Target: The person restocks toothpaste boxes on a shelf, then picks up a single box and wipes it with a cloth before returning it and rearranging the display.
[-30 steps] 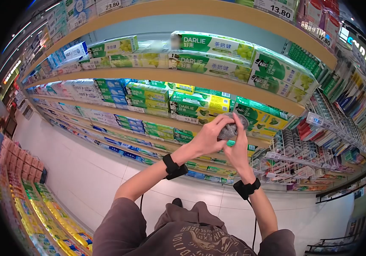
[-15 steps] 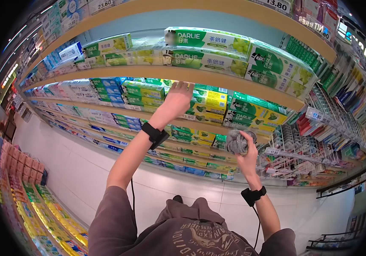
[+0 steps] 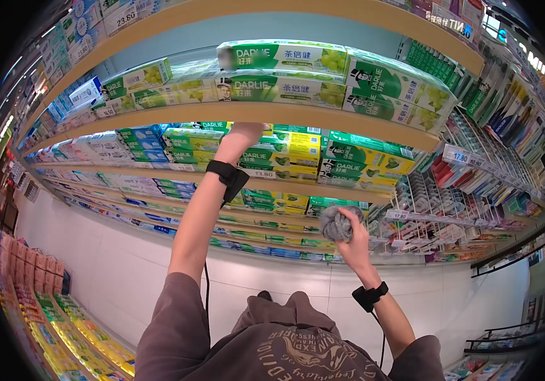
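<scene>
My left hand (image 3: 247,134) reaches in under the front edge of a wooden shelf (image 3: 272,112), over stacked yellow and green toothpaste boxes (image 3: 285,147). Its fingers are mostly hidden behind the shelf edge, so what they touch cannot be made out. Lower and to the right, my right hand (image 3: 355,241) is closed round a crumpled grey cloth-like bundle (image 3: 339,223), held in front of the lower shelves. Green and white Darlie boxes (image 3: 285,56) lie stacked on the shelf above my left hand.
Hanging packets and a wire rack (image 3: 437,197) with price tags stand to the right. Blue and white boxes (image 3: 86,94) fill the shelves at left. A low display (image 3: 72,324) of yellow and green packs is at the lower left, beside the pale floor (image 3: 120,254).
My left hand has gone deeper under the shelf edge, and its fingers are now mostly hidden. My right hand with the grey bundle has shifted slightly left and down. The view has shifted a little.
</scene>
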The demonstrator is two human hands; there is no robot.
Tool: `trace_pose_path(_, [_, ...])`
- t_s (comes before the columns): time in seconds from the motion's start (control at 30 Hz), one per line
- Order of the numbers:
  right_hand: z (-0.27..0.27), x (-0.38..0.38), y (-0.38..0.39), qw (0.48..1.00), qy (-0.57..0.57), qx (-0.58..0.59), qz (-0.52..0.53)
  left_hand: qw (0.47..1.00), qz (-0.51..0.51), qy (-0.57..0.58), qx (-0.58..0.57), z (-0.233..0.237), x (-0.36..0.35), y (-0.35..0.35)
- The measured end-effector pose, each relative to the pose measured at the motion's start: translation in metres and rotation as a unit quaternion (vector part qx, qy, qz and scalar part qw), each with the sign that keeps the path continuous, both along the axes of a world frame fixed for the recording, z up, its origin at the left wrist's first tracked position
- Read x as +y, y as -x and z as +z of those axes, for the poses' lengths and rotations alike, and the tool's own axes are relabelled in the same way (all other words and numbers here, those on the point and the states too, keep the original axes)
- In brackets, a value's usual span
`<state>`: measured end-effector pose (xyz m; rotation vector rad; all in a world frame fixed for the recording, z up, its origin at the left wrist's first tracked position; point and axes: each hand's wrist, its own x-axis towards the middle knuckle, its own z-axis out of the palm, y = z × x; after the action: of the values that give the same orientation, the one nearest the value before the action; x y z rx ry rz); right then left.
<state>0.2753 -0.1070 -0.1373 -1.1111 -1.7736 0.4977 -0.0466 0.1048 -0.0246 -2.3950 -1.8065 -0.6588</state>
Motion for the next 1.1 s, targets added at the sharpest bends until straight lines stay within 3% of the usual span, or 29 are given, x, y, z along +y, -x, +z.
trace_pose_path(0.2, [-0.001, -0.004, -0.002, 1.0, 0.005, -0.004, -0.007, 0.997, -0.071, 0.026, 0.001, -0.001, 0.004, -0.031])
trace_pose_path(0.27, [-0.006, -0.004, -0.003, 1.0, 0.011, 0.0, -0.01, 0.993, -0.092, 0.047, -0.053, -0.002, 0.004, -0.042])
trace_pose_path(0.77, [-0.046, -0.024, 0.002, 0.991, 0.124, -0.023, 0.038, 0.993, -0.081, 0.047, -0.066, 0.009, -0.04, -0.095])
trace_pose_path(0.8, [-0.045, -0.023, 0.003, 0.99, 0.138, -0.008, 0.032, 0.978, -0.142, -0.111, -0.106, -0.003, -0.05, -0.097])
trace_pose_path(0.87, [-0.033, -0.019, 0.002, 0.99, 0.133, 0.036, 0.0, 0.935, -0.203, -0.249, -0.15, -0.022, -0.073, -0.101])
trace_pose_path(0.93, [-0.02, -0.009, -0.003, 0.988, 0.128, 0.08, -0.034, 0.936, -0.207, -0.248, -0.142, -0.033, -0.094, -0.098])
trace_pose_path(1.1, [0.0, 0.028, -0.041, 0.995, 0.001, -0.026, -0.094, 0.937, -0.189, -0.26, -0.136, -0.073, -0.111, -0.071])
